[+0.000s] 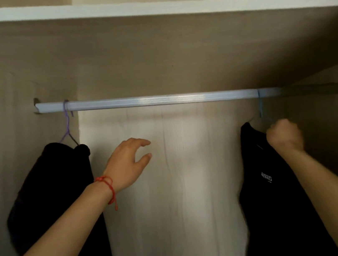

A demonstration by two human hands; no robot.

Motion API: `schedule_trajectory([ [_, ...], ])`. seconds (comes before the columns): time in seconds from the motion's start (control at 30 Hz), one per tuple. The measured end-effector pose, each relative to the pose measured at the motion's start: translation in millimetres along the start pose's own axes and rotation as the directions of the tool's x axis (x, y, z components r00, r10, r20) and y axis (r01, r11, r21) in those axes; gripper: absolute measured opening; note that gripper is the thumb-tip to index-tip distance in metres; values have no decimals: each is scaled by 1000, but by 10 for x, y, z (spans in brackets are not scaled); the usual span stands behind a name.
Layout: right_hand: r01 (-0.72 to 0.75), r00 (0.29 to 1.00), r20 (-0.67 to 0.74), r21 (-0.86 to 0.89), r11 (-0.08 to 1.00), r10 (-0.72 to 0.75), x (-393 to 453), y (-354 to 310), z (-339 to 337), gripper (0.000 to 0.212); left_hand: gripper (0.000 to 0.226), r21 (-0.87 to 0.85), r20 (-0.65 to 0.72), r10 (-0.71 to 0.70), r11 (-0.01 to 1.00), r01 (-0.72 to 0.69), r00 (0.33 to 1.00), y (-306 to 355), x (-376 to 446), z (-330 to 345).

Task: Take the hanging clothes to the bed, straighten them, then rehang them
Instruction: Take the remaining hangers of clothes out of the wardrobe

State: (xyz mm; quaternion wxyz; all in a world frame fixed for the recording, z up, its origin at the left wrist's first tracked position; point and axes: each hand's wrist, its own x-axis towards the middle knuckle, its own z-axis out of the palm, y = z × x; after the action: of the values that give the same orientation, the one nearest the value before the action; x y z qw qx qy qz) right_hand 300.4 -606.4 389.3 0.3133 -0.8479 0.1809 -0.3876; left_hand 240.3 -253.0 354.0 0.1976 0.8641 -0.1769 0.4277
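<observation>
Right hand (284,135), at the right of the frame, is closed into a fist at the shoulder of a black garment with white lettering (269,189), right where the blue hanger (260,105) meets the cloth. Its fingers are curled tight around the hanger's lower part or the fabric there; motion blur hides which of the two it grips. That blue hanger is hooked over the pale metal rail (159,99) near the rail's right end, and the garment hangs down from it to the bottom edge of the frame, partly behind the right forearm.

Left hand (128,164), at centre-left, is open and holds nothing: fingers loosely bent and spread, thumb apart below them, palm turned toward the back panel (182,180) of the wardrobe. A red string bracelet (108,187) circles its wrist, with a loose end dangling.

At the left of the frame a second dark garment (49,200) hangs bunched on a purple hanger (67,123), whose hook sits over the rail near its left end. The left hand is near this garment but apart from it.

A white-edged shelf (145,8) runs across the top of the frame above the rail.
</observation>
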Motion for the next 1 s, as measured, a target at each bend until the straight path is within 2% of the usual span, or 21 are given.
schedule_trajectory([
  [0.13, 48, 998, 44, 74, 996, -51, -281, -393, 130, 30, 35, 84, -28, -20, 996, 22, 999, -46, -22, -237],
  [0.37, 143, 977, 125, 224, 964, -174, -607, -852, 437, 31, 35, 289, -138, -124, 944, 160, 983, -434, -72, -726],
  [0.47, 154, 972, 135, 264, 952, -195, -744, -1015, 529, 30, 38, 385, -173, -231, 879, 281, 958, -581, -73, -886],
  [0.6, 138, 960, 186, 332, 933, -209, -830, -1143, 617, 28, 42, 503, -235, -425, 717, 483, 874, -695, -87, -1030],
  [0.73, 91, 941, 263, 415, 905, -215, -857, -1242, 606, 26, 36, 455, -148, -604, 662, 596, 783, -748, -99, -1122],
  [0.87, 33, 891, 376, 503, 864, -253, -883, -1264, 576, 26, 29, 440, -145, -622, 656, 613, 770, -853, -97, -1205],
  [1.0, 107, 881, 345, 521, 847, -324, -974, -1266, 568, 26, 33, 402, -53, -636, 692, 599, 770, -886, -41, -1315],
])
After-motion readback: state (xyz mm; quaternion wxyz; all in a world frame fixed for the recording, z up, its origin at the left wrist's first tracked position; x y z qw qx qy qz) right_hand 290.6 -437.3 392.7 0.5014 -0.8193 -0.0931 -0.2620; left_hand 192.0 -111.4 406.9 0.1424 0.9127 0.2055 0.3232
